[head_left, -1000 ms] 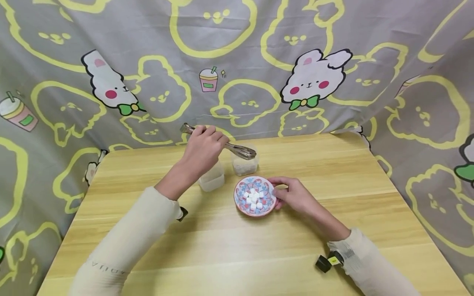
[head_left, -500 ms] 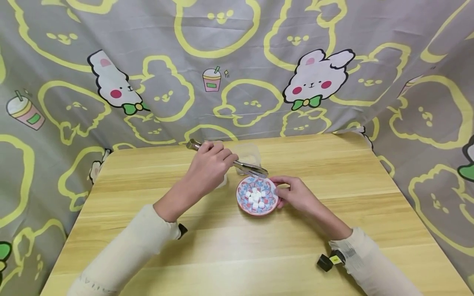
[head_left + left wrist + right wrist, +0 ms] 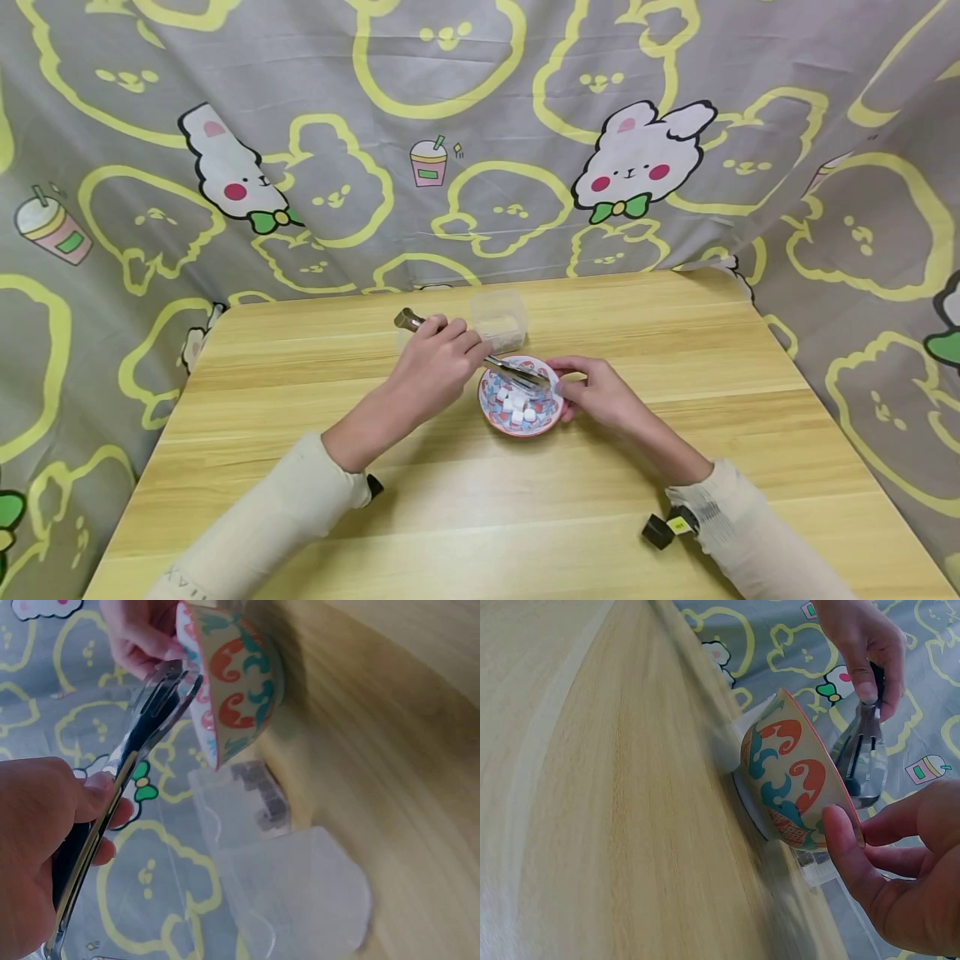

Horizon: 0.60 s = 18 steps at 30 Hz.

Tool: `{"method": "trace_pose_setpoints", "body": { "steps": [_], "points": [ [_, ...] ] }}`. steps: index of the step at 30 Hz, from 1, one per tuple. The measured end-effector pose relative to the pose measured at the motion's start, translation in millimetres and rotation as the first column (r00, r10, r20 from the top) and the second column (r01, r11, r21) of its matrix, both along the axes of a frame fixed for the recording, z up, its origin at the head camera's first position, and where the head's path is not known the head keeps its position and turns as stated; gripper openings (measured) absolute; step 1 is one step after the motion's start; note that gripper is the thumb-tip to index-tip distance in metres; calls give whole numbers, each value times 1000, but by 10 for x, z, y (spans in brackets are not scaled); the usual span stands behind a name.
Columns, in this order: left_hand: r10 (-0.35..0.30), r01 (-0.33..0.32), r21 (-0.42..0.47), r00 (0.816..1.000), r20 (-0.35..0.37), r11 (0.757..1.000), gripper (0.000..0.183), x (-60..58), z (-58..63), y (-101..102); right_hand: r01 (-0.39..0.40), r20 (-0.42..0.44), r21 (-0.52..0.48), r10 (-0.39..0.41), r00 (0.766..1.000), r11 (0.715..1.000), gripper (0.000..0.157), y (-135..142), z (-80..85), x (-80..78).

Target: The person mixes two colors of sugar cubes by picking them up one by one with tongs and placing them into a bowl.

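Note:
My left hand (image 3: 438,367) grips metal food tongs (image 3: 517,372), whose heads now reach inside the rim of a small patterned bowl (image 3: 489,410), over several small white cubes (image 3: 513,405). Red and blue swirls decorate the bowl's outside in the right wrist view. With thumb and fingers, my right hand (image 3: 600,396) pinches the bowl at its right rim. The left wrist view shows the tongs (image 3: 154,712) slanting up to the bowl (image 3: 240,682). Whether a cube sits between the tong heads I cannot tell.
Behind the bowl stands a clear plastic box (image 3: 498,308); another clear box (image 3: 300,892) is mostly hidden by my left hand in the head view. Dark pieces (image 3: 262,795) lie in one box. A printed curtain (image 3: 510,125) hangs at the wooden table's (image 3: 465,517) back edge.
My left hand has come down and to the right, bringing the tongs from above the clear boxes into the bowl. The right hand keeps its hold on the rim.

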State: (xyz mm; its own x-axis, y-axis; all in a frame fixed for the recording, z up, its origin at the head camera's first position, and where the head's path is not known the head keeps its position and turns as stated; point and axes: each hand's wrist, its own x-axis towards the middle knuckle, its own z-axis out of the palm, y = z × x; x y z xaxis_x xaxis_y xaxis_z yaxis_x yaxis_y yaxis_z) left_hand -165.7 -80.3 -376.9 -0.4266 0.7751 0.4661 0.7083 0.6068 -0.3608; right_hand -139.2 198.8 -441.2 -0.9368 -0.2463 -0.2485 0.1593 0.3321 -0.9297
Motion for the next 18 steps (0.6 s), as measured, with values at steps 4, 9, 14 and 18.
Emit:
{"method": "trace_pose_setpoints", "body": {
  "steps": [4,9,14,18],
  "points": [
    [1,-1,-20,1000,1,1000,22,26,-48,15,-3,1,7,3,1000,1000,46,10,1,3],
    [-4,4,-27,1000,-6,1000,21,19,-67,20,-9,-1,0,9,1000,1000,46,11,-20,-11],
    [13,-13,-24,1000,5,1000,21,-33,-25,11,-8,-8,3,8,1000,1000,46,5,-36,-31],
    [38,-38,15,999,-3,999,20,-104,44,1,-9,-16,10,9,1000,1000,47,18,-36,-18]
  ]
}}
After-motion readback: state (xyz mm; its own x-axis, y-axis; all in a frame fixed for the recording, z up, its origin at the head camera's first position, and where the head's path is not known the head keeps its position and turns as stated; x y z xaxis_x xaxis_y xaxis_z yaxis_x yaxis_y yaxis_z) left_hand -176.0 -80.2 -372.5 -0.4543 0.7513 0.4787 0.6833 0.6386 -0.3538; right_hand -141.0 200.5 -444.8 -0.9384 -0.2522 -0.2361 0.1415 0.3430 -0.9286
